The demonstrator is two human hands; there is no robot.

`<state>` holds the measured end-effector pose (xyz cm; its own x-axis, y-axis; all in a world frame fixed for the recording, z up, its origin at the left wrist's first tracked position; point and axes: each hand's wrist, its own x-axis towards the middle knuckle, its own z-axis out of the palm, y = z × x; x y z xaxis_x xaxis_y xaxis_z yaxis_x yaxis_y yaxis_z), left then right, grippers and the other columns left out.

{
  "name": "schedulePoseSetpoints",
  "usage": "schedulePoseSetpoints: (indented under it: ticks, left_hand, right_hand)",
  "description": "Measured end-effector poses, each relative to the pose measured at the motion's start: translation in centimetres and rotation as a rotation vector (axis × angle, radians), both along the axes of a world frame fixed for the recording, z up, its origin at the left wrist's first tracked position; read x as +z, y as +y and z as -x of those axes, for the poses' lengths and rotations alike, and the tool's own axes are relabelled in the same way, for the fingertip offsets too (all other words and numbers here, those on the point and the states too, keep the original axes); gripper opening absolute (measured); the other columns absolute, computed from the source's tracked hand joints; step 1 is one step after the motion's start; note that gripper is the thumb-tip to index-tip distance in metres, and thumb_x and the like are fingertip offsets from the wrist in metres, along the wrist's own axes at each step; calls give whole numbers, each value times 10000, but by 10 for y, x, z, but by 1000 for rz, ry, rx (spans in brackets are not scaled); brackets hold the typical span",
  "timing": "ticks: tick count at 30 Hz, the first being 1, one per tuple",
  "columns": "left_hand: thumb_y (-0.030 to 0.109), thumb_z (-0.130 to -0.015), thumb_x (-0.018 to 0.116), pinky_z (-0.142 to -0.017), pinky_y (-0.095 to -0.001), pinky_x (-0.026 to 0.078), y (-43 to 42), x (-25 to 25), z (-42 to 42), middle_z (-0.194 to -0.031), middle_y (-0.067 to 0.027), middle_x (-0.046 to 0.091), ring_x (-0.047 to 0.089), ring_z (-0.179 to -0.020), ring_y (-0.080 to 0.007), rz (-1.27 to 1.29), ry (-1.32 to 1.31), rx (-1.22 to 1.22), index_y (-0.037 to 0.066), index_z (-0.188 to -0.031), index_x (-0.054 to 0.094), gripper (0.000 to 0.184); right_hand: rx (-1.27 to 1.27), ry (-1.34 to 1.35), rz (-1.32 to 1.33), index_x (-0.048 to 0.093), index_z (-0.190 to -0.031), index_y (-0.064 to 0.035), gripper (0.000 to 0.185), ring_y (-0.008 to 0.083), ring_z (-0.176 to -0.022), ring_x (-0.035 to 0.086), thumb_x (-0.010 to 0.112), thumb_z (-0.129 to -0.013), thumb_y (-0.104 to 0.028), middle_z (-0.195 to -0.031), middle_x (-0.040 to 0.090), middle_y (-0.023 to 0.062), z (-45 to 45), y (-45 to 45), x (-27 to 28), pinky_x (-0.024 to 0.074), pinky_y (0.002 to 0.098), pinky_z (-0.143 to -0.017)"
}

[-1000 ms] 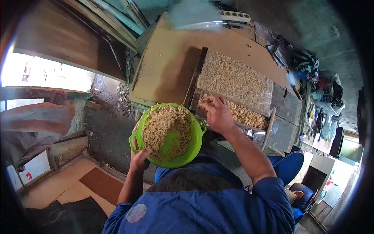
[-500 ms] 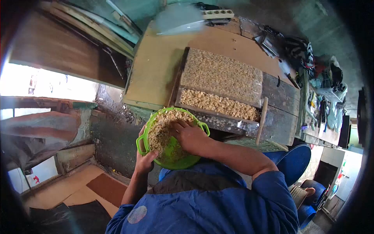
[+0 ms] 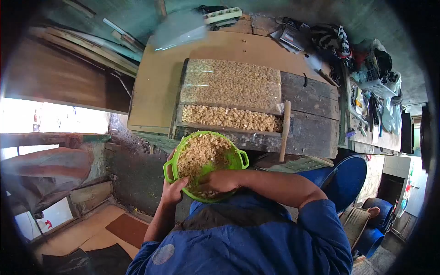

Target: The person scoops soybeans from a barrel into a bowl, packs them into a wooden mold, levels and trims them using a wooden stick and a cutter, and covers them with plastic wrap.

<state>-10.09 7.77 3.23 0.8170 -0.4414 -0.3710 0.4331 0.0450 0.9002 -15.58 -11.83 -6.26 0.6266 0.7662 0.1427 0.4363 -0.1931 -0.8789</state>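
Observation:
My left hand [image 3: 173,191] grips the left side of a green plastic basin [image 3: 241,158] by its handle and rim, thumb on top. Loose beige beans [image 3: 204,149], like split soybeans, lie mostly in its far and left part. My right hand [image 3: 220,180] is down inside the near part, its fingers curled in among the beans and partly hidden. Just beyond the basin, a wooden frame [image 3: 176,112] on the table holds a layer of the same beans. Clear plastic sheet [image 3: 231,85] covers its far part; an uncovered strip of beans [image 3: 229,118] shows along the near side.
A wooden rod [image 3: 285,130] lies at the frame's right end, overhanging the table's near edge. The worktable [image 3: 311,110] has dark planks at right. A clear plastic bag [image 3: 181,32] and an egg-tray-like strip [image 3: 223,16] sit at the back. A blue barrel [image 3: 343,183] stands at right.
My right hand has moved from the far part of the basin down to its near part. The beans now heap more toward the far side. The camera view has shifted a little.

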Motion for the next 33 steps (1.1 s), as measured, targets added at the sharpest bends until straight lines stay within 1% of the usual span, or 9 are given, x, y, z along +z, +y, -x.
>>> schedulePoseSetpoints:
  ticks: [1, 3, 8, 10, 15, 20, 24, 27, 33]
  left_hand:
    - [175, -688, 650, -1148, -414, 344, -3, -2, 2, -1504, -140, 409, 423, -1384, -274, 3, 15, -3, 13, -1556, 234, 976]
    - [183, -685, 655, -1148, -414, 346, -8, -7, 5, -1506, -140, 408, 424, -1384, -275, 39, 21, 0, 17, -1557, 234, 982]
    - [194, -674, 641, -1134, -420, 369, -17, -14, 13, -1491, -140, 426, 453, -1363, -276, 98, 48, 39, 41, -1563, 236, 988]
    - [182, -671, 628, -1125, -417, 379, -19, -16, 16, -1470, -140, 451, 468, -1350, -274, 131, 41, 21, 43, -1562, 240, 981]
    - [211, -678, 610, -1049, -439, 469, -22, -24, 24, -1398, -148, 516, 553, -1256, -294, 102, 36, 85, 58, -1552, 259, 954]
    - [209, -669, 637, -1077, -423, 428, -22, -20, 31, -1422, -145, 503, 529, -1286, -284, 79, 30, 128, 44, -1546, 272, 965]
    - [226, -653, 672, -1101, -404, 390, -20, -21, 36, -1431, -137, 497, 505, -1310, -270, 90, 78, 179, 27, -1541, 286, 988]
    - [230, -661, 679, -1104, -406, 389, -23, -13, 36, -1436, -138, 494, 500, -1317, -274, 89, 56, 170, 33, -1543, 282, 988]
    - [167, -687, 626, -1061, -451, 460, -19, -19, 39, -1440, -151, 493, 540, -1282, -309, 111, 66, 184, 79, -1557, 254, 950]
  right_hand:
    - [-4, 2, 0, 656, -1193, -91, 330, 384, -949, 683, 625, -896, -229, -1079, 689, 203, -5, -4, 20, 535, 464, -801]
    - [-178, 1028, 245, 645, -1245, -102, 341, 317, -985, 676, 568, -915, -136, -1151, 677, 180, -22, -16, 81, 534, 411, -828]
    - [-505, 978, -330, 652, -1206, -66, 263, 225, -883, 688, 524, -998, -164, -1063, 713, 121, -4, -33, 65, 557, 352, -799]
    - [-713, 1472, -661, 653, -1148, -28, 262, 187, -819, 686, 492, -1036, -201, -990, 717, 93, -14, -50, 71, 566, 336, -754]
    - [-636, 1471, -1036, 659, -990, -53, 238, 136, -664, 635, 567, -1011, -271, -799, 661, 54, -27, -114, 68, 540, 274, -596]
    - [-1356, 1119, -942, 649, -1020, -55, 218, 140, -737, 646, 636, -977, -268, -877, 668, 32, -35, -159, 76, 561, 326, -647]
    - [-1433, 992, -866, 649, -1050, -59, 226, 111, -743, 591, 647, -976, -273, -865, 620, -15, -28, -199, 33, 527, 319, -669]
    - [-1386, 666, -411, 643, -1038, -58, 222, 108, -727, 450, 650, -982, -273, -827, 516, -30, -17, -220, 18, 399, 328, -634]
    - [-1396, 389, 128, 638, -982, -32, 205, 159, -676, 525, 620, -983, -237, -726, 554, 64, -2, -228, 27, 437, 383, -639]
